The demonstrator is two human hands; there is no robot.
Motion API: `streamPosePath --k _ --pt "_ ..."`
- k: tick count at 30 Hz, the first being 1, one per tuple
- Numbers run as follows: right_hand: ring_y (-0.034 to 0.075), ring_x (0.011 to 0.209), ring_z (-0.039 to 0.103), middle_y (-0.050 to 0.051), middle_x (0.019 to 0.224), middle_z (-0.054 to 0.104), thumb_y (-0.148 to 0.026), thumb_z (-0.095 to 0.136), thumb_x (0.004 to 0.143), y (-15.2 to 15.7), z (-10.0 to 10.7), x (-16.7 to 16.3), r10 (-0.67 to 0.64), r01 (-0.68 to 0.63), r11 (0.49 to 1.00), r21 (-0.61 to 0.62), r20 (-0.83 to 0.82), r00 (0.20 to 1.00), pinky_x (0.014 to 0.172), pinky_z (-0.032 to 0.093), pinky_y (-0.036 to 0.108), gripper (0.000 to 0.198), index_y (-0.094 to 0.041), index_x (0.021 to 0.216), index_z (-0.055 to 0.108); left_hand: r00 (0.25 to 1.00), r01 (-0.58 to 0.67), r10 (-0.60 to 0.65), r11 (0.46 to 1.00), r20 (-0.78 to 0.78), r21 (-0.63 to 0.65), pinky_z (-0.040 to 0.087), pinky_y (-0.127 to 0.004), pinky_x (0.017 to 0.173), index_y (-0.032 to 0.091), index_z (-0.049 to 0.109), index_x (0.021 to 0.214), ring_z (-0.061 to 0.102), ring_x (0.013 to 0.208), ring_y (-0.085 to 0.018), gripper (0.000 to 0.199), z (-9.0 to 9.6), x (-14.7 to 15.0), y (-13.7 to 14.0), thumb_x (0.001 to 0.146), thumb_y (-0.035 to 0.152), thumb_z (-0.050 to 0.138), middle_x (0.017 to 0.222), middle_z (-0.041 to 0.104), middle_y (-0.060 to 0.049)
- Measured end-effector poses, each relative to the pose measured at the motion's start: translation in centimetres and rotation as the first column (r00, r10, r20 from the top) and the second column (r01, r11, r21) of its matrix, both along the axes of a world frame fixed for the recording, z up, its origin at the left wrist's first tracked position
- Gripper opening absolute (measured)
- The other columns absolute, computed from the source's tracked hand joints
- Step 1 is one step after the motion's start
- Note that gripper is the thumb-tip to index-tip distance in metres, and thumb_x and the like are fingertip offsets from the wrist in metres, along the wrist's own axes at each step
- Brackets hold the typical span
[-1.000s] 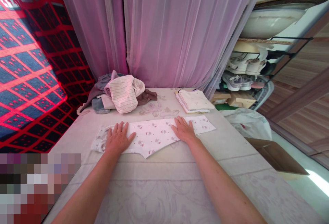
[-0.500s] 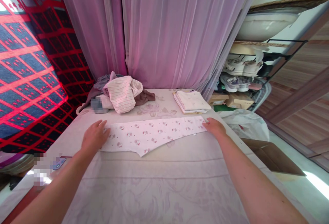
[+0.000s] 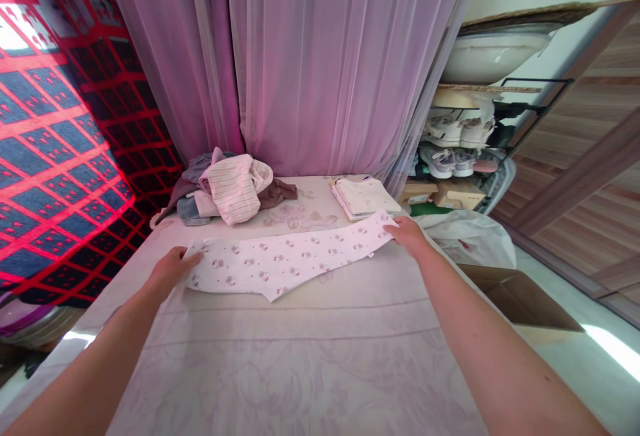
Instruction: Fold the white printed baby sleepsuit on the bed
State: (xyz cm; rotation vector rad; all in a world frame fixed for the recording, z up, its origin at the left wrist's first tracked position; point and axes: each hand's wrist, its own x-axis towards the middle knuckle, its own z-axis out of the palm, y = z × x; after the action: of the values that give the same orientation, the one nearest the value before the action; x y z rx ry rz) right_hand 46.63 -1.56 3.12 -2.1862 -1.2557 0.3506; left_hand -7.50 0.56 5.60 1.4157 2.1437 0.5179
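A pair of white trousers [image 3: 280, 259] with a small pink-and-red cartoon print lies stretched sideways across the covered table, folded lengthwise leg on leg. My left hand [image 3: 173, 267] grips the wide waist end, thumb on top of the cloth. At the narrow cuff end, my right hand [image 3: 406, 233] pinches the fabric, and that end is lifted a little. Behind the trousers on the left sits a loose heap of clothes [image 3: 233, 189], with a striped pale pink garment on top. A neat stack of folded clothes [image 3: 363, 197] lies behind the cuff end.
The table bears a pale floral cover [image 3: 300, 369]. Purple curtains [image 3: 325, 69] hang along its far edge, and a red-and-black patterned cloth [image 3: 100, 156] at the left. To the right stand a shoe rack [image 3: 525, 89], a clear plastic bag [image 3: 465, 236] and a cardboard box [image 3: 520, 296].
Both hands have closed on the trousers' ends. The cuff end has risen slightly, and the waist end has shifted a little left. The whole view has turned slightly.
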Motion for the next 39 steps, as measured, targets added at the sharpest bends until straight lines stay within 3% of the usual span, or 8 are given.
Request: streamPosePath --k 4,9,15,18,21,25,32,39 --pt "0.012 0.060 0.061 0.008 0.086 0.070 -0.027 0.056 0.079 -2.0 3.9 -0.5 -0.027 0.038 0.997 0.073 -0.145 0.989 0.054 0.047 0.021 0.051 -0.012 0.127 0.052 0.887 -0.023 -0.005 0.998 0.462 0.055 0.051 -0.027 0.057 0.016 0.056 0.105 0.063 0.062 -0.017 0.039 2.6 0.0 -1.9 0.075 0.041 0.060 0.075 0.067 -0.003" --pt "0.013 0.058 0.058 0.006 0.087 0.069 -0.030 0.062 0.074 -6.4 5.4 0.9 -0.023 0.086 0.980 0.177 -0.335 0.942 0.051 0.044 0.022 0.055 -0.016 0.126 0.054 0.867 0.000 0.005 1.000 0.497 -0.010 0.050 -0.024 0.052 0.017 0.058 0.107 0.062 0.057 -0.015 0.043 3.7 -2.1 -3.0 0.075 0.046 0.063 0.072 0.067 -0.001" --pt "0.020 0.075 0.064 0.008 0.092 0.070 -0.032 0.060 0.073 -12.3 -2.6 2.0 -0.106 0.130 0.989 0.071 -0.271 0.957 0.067 0.051 0.031 0.051 -0.017 0.121 0.058 0.995 0.088 -0.090 0.994 0.033 0.072 0.054 -0.037 0.079 0.013 0.049 0.130 0.065 0.099 -0.028 0.060 -0.4 -1.8 -4.5 0.077 0.039 0.056 0.116 0.064 -0.016" --pt "0.021 0.092 0.064 0.009 0.109 0.068 -0.030 0.051 0.079 -13.6 -5.1 1.1 -0.168 0.183 0.977 0.111 -0.135 0.976 0.083 0.049 0.032 0.042 -0.020 0.119 0.059 0.936 0.274 -0.204 0.935 -0.288 0.225 0.045 -0.042 0.098 0.014 0.050 0.131 0.056 0.117 -0.030 0.057 -2.1 1.1 -5.6 0.079 0.036 0.049 0.133 0.055 -0.016" --pt "0.021 0.097 0.063 0.007 0.111 0.067 -0.032 0.044 0.084 -13.7 -4.9 -0.2 -0.192 0.192 0.980 0.047 0.016 0.981 0.086 0.046 0.032 0.037 -0.022 0.115 0.062 0.797 0.567 -0.459 0.792 -0.392 0.225 0.039 -0.039 0.105 0.020 0.063 0.118 0.055 0.118 -0.027 0.044 -2.5 5.8 -6.7 0.081 0.034 0.044 0.126 0.062 -0.009" --pt "0.020 0.098 0.062 0.007 0.111 0.067 -0.031 0.041 0.087 -12.7 -3.2 -0.8 -0.165 0.172 0.984 -0.051 0.116 0.979 0.082 0.046 0.029 0.040 -0.020 0.121 0.060 0.651 0.725 -0.623 0.680 -0.435 0.112 0.042 -0.037 0.100 0.021 0.066 0.114 0.058 0.113 -0.026 0.041 -2.2 11.5 -7.1 0.084 0.028 0.039 0.120 0.066 -0.006" --pt "0.020 0.099 0.061 0.006 0.114 0.065 -0.031 0.046 0.087 -10.0 -1.4 1.5 0.055 0.015 0.970 -0.242 0.278 0.959 0.079 0.043 0.028 0.036 -0.026 0.118 0.064 0.666 0.677 -0.609 0.736 -0.430 0.006 0.046 -0.033 0.092 0.023 0.061 0.122 0.058 0.113 -0.023 0.044 -2.4 13.0 -3.5 0.089 0.031 0.033 0.131 0.058 -0.006" --pt "0.017 0.091 0.060 0.002 0.105 0.066 -0.028 0.055 0.080 -9.2 -0.8 2.1 0.122 -0.054 0.970 -0.237 0.286 0.950 0.071 0.039 0.024 0.019 -0.026 0.090 0.071 0.671 0.648 -0.605 0.759 -0.428 -0.057 0.046 -0.028 0.073 0.026 0.066 0.097 0.063 0.095 -0.021 0.028 -2.2 13.2 -1.7 0.084 0.033 0.043 0.111 0.067 -0.003"
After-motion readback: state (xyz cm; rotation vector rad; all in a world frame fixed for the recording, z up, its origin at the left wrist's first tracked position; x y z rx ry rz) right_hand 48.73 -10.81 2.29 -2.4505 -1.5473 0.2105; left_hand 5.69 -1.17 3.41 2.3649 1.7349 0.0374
